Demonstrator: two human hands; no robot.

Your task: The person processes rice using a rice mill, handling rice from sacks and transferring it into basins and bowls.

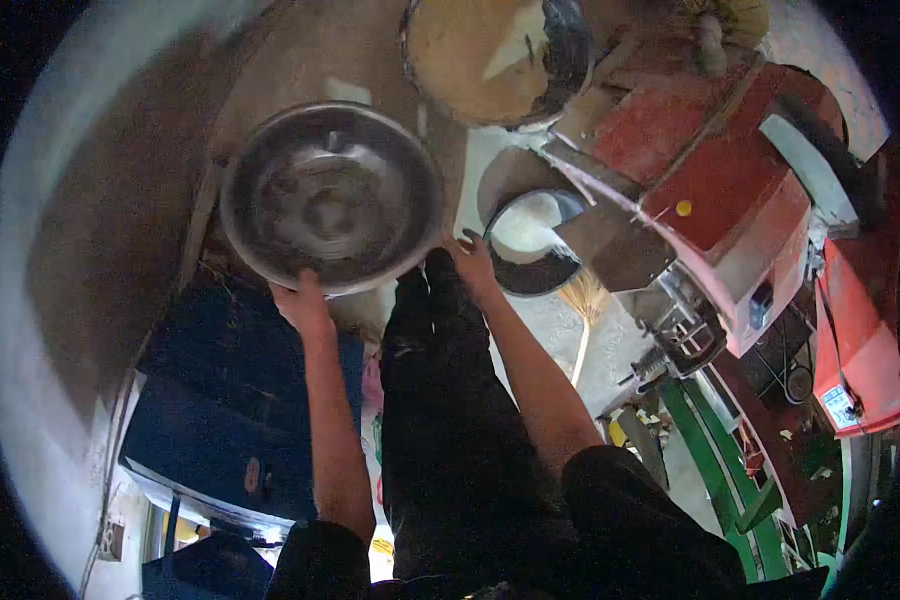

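A large, shiny metal basin (332, 195) is held out in front of me, empty inside. My left hand (302, 300) grips its near rim on the left. My right hand (470, 260) grips the rim on the right side. Just right of the basin, a smaller bowl (532, 245) sits under the metal chute (610, 240) of a red machine (730, 190) and holds a white liquid or paste.
A wide pan (495, 55) with pale material stands at the top. A blue box (230, 400) lies below left. A broom (582, 310) rests on the floor by the bowl. Green frame parts (720, 470) and more red panels (865, 350) crowd the right side.
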